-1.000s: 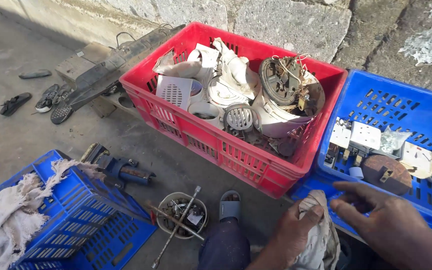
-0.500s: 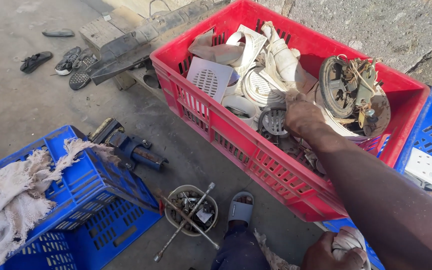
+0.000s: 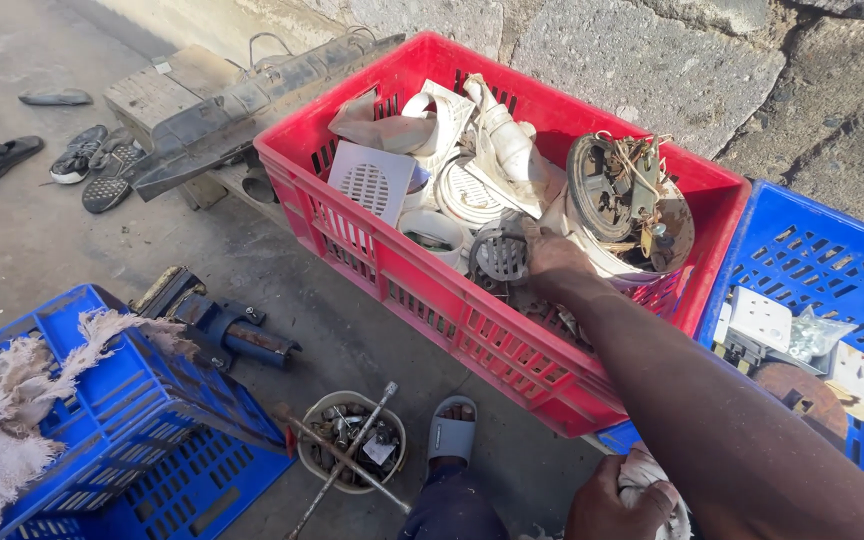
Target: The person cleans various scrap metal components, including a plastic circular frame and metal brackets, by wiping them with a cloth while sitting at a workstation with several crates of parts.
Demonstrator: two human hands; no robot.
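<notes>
"Where was the right hand (image 3: 552, 258) at that moment?"

"It reached into the red crate (image 3: 432, 300) and rested on a round grey grille (image 3: 500, 256), just beside a rusty motor part (image 3: 624, 195). White plastic covers (image 3: 372, 180) lay piled in the same crate."

"And the left hand (image 3: 607, 495)?"

"It was low at the frame's edge, closed around a white rag (image 3: 652, 480)."

"What else surrounded the person?"

"A blue crate (image 3: 812, 260) with switches stood to the right, and another blue crate (image 3: 122, 400) draped with frayed cloth (image 3: 2, 420) sat on the left. A small bowl of screws (image 3: 352, 440) with a metal rod stood near a sandalled foot (image 3: 449, 432)."
</notes>
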